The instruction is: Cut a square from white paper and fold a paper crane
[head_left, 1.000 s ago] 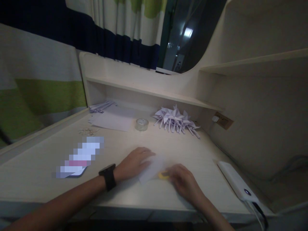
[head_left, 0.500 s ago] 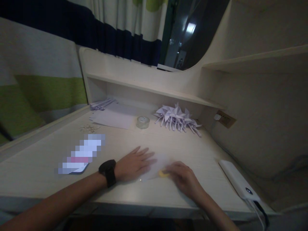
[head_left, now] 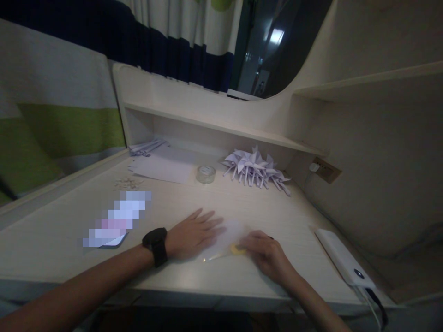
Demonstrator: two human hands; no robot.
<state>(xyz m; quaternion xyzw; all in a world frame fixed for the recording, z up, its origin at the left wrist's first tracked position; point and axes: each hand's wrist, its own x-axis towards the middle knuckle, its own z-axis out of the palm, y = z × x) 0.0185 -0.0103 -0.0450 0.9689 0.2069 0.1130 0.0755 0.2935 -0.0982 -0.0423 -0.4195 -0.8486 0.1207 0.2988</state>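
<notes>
My left hand (head_left: 192, 230) lies flat with fingers spread on the left part of a white sheet of paper (head_left: 232, 229) on the pale desk (head_left: 69, 240). A black watch (head_left: 155, 245) is on that wrist. My right hand (head_left: 268, 258) is closed on a small yellow-handled tool (head_left: 237, 250) at the sheet's lower right edge. A thin bright line runs from the tool leftwards along the paper's near edge. What kind of tool it is stays unclear in the dim light.
At the back stand a roll of clear tape (head_left: 206, 174), a pile of folded white paper shapes (head_left: 254, 170), loose white sheets (head_left: 166, 168) and small scraps (head_left: 128, 183). A blurred phone (head_left: 114, 223) lies left. A white power bank (head_left: 342, 263) with a cable lies right.
My left hand went from curled to flat with fingers spread on the paper. My right hand with the yellow tool shifted slightly. The view tilted a little.
</notes>
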